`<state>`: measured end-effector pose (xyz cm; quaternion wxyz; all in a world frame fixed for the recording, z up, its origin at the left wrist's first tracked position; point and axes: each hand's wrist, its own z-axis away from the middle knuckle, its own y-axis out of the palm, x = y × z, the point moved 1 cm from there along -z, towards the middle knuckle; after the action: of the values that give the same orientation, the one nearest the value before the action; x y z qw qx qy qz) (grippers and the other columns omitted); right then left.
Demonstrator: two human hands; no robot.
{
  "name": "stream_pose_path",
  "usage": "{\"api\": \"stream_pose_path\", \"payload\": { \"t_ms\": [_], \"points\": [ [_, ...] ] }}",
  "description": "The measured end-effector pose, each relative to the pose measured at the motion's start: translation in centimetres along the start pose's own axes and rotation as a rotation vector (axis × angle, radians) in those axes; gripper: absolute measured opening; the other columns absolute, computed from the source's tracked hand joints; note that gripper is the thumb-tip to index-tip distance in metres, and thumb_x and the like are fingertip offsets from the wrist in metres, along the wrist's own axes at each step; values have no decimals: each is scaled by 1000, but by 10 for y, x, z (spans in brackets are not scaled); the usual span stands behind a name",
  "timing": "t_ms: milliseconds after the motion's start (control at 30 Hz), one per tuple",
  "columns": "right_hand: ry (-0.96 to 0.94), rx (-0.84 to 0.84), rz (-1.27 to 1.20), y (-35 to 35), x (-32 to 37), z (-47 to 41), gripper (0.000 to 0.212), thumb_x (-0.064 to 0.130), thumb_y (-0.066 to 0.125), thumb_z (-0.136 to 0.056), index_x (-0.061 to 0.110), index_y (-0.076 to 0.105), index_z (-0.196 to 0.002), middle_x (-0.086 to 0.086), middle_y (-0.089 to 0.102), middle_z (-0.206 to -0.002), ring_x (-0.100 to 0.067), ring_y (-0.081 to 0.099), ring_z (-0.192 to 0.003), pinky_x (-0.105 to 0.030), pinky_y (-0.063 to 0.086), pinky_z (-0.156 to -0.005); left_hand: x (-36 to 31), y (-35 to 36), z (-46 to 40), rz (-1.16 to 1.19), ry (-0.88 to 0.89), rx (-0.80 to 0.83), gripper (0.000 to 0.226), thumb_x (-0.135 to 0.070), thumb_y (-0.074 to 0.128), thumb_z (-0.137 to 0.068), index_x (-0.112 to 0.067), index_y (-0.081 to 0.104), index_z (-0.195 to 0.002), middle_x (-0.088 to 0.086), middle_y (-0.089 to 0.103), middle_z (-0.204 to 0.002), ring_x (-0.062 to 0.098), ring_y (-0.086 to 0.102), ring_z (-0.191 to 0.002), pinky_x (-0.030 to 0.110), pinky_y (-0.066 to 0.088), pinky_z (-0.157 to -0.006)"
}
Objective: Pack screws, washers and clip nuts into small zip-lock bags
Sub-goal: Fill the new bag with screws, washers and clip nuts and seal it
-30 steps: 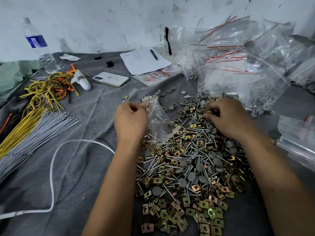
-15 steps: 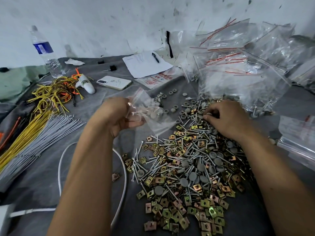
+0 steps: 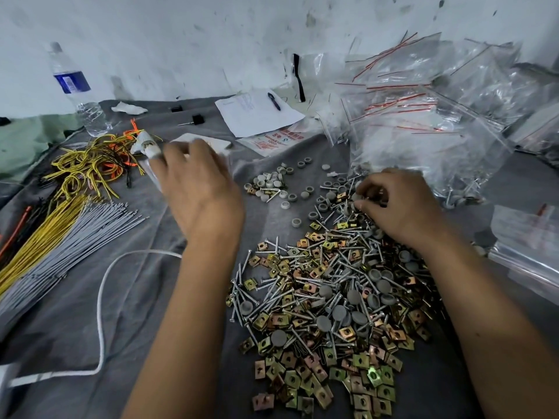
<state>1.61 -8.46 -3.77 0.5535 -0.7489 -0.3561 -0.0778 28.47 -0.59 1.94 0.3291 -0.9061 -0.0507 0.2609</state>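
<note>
The grey cloth-covered surface (image 3: 145,297) runs back to a stained white wall (image 3: 211,40), and its barest stretch lies at the near left, crossed only by a white cord (image 3: 104,297). Further left, bundles of grey and yellow wires (image 3: 60,237) fan toward the edge. The middle and near right are taken up by a dense heap of screws, clip nuts and grey caps (image 3: 326,297); a looser scatter of small white and grey washers (image 3: 272,182) sits just beyond it. The left hand (image 3: 196,189) is blurred, raised over the cloth left of that scatter, fingers fairly straight, with something pale and translucent at its fingertips, perhaps a small zip-lock bag (image 3: 151,170); whether it grips it cannot be told. The right hand (image 3: 393,204) rests on the heap's far edge, fingers curled and pinching small grey pieces there. Behind it, against the wall, lies a big pile of clear bags with red seal lines (image 3: 423,116); those lowest in the pile hold screws and caps. More bags (image 3: 526,249) lie at the right edge. A water bottle (image 3: 75,92) stands at the far left.
</note>
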Motion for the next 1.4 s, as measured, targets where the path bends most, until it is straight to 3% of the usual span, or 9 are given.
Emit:
{"api": "stream_pose_path", "payload": {
  "t_ms": [167, 333, 500, 633, 733, 933, 1033, 1167, 1400],
  "points": [
    [-166, 170, 29, 1, 17, 3, 16, 43, 80, -82, 33, 78, -95, 6, 58, -99, -14, 49, -101, -32, 36, -81, 3, 20, 32, -80, -29, 302, 30, -27, 52, -103, -3, 67, -113, 23, 53, -122, 40, 40, -123, 31, 21, -86],
    [-114, 320, 127, 6, 26, 3, 17, 47, 82, -79, 35, 74, -88, 5, 52, -108, -14, 36, -116, -33, 35, -95, 3, 23, 44, 154, -69, 252, 18, -18, 55, -104, -1, 62, -103, 19, 57, -110, 31, 51, -94, 37, 35, -81],
    [-137, 251, 82, 4, 29, 4, 15, 35, 81, -83, 29, 67, -86, 8, 56, -102, -12, 42, -107, -30, 33, -87, 5, 25, 47, 301, -24, 223, 20, -14, 60, -102, -13, 52, -83, 6, 56, -88, 21, 47, -82, 31, 28, -71],
    [-46, -21, -261, -4, 29, 5, 8, 20, 76, -91, 17, 70, -96, 12, 68, -87, 0, 65, -83, -8, 48, -71, 7, 30, 53, 473, -55, 280, 27, -15, 60, -102, -12, 54, -76, 1, 59, -77, 24, 54, -76, 41, 41, -68],
    [-60, -155, -385, -1, 41, 8, 10, 18, 79, -88, 17, 76, -97, 12, 73, -84, 0, 70, -77, -13, 54, -70, 3, 31, 56, 555, -51, 296, 27, -16, 60, -102, -10, 56, -76, 3, 59, -75, 26, 56, -73, 46, 48, -67],
    [-250, -12, -346, 27, 82, 12, 24, 19, 82, -85, 17, 78, -109, 7, 77, -95, -1, 71, -85, -18, 57, -81, -6, 33, 61, 636, -25, 321, 23, -11, 60, -100, -7, 57, -77, 9, 63, -75, 29, 59, -74, 51, 48, -70],
    [-180, 18, -356, 29, 77, 8, 32, 19, 81, -86, 17, 76, -117, 6, 77, -99, -2, 71, -88, -21, 57, -86, -5, 36, 62, 645, -49, 328, 24, -12, 59, -100, -6, 56, -78, 10, 64, -75, 32, 61, -75, 54, 49, -72],
    [-44, -97, -240, 9, 48, 0, 14, 24, 75, -92, 19, 78, -105, 13, 73, -84, 2, 68, -75, -9, 49, -67, -5, 37, 64, 627, -49, 323, 25, -14, 59, -101, -7, 55, -77, 7, 61, -75, 28, 57, -72, 51, 48, -68],
    [61, 335, 132, -9, 19, -2, 27, 50, 87, -74, 31, 70, -83, 13, 65, -79, -4, 60, -73, -23, 41, -59, -6, 39, 66, 616, -43, 340, 26, -18, 58, -103, -10, 55, -78, 7, 62, -75, 28, 58, -73, 51, 49, -70]
  ]
}}
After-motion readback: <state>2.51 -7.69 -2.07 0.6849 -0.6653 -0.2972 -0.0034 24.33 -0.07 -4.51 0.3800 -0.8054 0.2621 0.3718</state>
